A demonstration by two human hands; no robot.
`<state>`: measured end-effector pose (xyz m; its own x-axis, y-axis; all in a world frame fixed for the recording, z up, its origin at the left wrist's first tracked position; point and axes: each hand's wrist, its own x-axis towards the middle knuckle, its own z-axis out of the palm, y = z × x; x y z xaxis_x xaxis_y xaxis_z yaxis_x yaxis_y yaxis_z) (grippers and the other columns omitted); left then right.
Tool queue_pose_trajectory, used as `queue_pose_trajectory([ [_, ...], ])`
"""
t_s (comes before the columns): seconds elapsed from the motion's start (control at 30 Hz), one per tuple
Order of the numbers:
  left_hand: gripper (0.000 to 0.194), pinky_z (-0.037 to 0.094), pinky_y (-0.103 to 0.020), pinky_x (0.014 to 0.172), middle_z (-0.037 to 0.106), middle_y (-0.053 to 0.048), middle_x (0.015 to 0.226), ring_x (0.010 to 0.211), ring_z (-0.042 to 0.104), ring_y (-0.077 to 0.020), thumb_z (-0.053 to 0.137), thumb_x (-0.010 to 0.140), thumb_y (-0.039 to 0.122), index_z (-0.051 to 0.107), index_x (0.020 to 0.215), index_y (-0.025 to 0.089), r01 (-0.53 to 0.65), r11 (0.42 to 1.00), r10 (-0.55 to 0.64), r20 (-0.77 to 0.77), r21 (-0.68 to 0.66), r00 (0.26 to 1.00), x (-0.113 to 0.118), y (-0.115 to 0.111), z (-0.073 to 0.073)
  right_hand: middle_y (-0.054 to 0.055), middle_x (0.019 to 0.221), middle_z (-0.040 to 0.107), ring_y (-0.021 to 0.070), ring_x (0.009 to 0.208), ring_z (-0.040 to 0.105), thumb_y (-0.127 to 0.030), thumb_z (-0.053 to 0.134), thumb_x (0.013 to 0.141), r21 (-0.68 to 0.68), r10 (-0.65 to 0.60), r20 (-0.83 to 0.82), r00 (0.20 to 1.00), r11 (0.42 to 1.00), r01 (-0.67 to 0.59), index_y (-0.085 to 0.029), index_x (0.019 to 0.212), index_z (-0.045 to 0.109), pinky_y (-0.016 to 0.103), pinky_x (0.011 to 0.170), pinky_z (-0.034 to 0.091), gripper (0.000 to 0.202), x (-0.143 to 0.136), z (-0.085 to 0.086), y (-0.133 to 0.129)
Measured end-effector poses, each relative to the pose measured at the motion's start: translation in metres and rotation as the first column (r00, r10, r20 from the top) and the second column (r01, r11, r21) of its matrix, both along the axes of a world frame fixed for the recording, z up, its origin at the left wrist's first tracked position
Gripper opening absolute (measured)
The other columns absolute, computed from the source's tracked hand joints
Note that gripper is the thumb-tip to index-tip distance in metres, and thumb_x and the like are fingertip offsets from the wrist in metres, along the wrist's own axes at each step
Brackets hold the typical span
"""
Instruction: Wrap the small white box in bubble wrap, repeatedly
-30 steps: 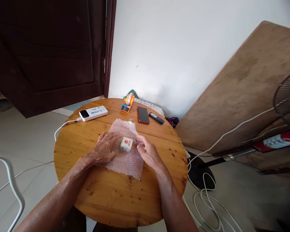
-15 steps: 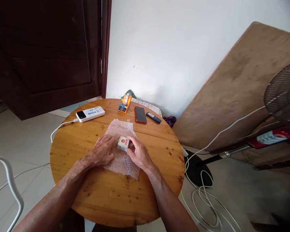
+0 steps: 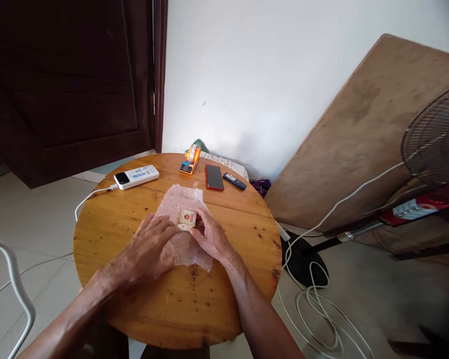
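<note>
A small cream box with a red print (image 3: 187, 219) rests on a sheet of bubble wrap (image 3: 175, 199) on the round wooden table (image 3: 247, 234). My right hand (image 3: 213, 239) grips the box at its right side, between thumb and fingers. Over the lower left part of the wrap, my left hand (image 3: 149, 247) is spread with nothing in it. Part of the wrap is hidden beneath both hands.
Along the table's back stand a white power bank (image 3: 136, 177) with a cable, an orange tape dispenser (image 3: 190, 159), a red-edged phone (image 3: 214, 177) and a small dark device (image 3: 234, 181). A fan (image 3: 434, 139) is at the right.
My left hand has moved a little left and toward me, off the left part of the wrap. My right hand stays at the box. The whole view has shifted slightly.
</note>
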<state>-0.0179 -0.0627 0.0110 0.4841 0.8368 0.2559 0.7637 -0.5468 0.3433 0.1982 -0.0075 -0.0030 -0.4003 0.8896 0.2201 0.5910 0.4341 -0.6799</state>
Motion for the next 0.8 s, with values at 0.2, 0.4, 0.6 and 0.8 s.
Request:
queue_pose_trajectory([
  [0.2,0.037,0.023,-0.06,0.116,0.065,-0.009,0.122,0.125,0.052,-0.0304,0.055,0.069,0.009,0.062,0.102,0.023,-0.039,0.998,0.044,-0.118,0.047,0.992,0.0,-0.024,-0.015,0.008,0.127,0.064,0.0215,0.111,0.063,-0.024,0.055,0.088,-0.108,-0.001,-0.153,0.988,0.994,-0.016,-0.022,0.135,0.047,0.038,0.098,0.047,0.047,0.005,0.005,0.0],
  [0.4,0.02,0.037,-0.052,0.108,0.071,-0.007,0.107,0.104,0.064,-0.0243,0.046,0.085,0.011,0.063,0.082,0.022,-0.109,0.973,0.113,-0.012,0.201,0.993,0.01,-0.005,-0.012,0.009,0.13,0.064,0.0236,0.122,0.057,-0.044,0.043,0.098,-0.16,-0.084,-0.272,0.959,0.986,0.041,-0.023,0.126,0.057,0.04,0.104,0.043,0.039,0.014,0.006,0.007],
  [0.6,0.016,0.043,-0.044,0.1,0.073,-0.005,0.088,0.09,0.067,-0.0234,0.049,0.084,0.018,0.063,0.079,0.021,-0.248,0.962,0.24,0.078,0.114,0.968,0.027,0.035,0.017,0.01,0.12,0.068,0.0269,0.116,0.061,-0.066,0.05,0.089,-0.286,-0.057,-0.471,0.88,0.954,-0.091,-0.021,0.127,0.061,0.043,0.101,0.045,0.06,0.024,0.009,0.011],
  [0.8,0.012,0.048,-0.032,0.076,0.073,-0.004,0.08,0.077,0.066,-0.0213,0.054,0.078,0.023,0.063,0.071,0.021,-0.336,0.939,0.343,0.169,-0.068,0.924,0.034,0.062,0.013,0.003,0.104,0.069,0.0204,0.092,0.064,-0.034,0.073,0.073,-0.339,-0.167,-0.365,0.916,0.94,0.036,-0.022,0.114,0.063,0.032,0.08,0.049,0.045,0.018,0.009,0.009],
])
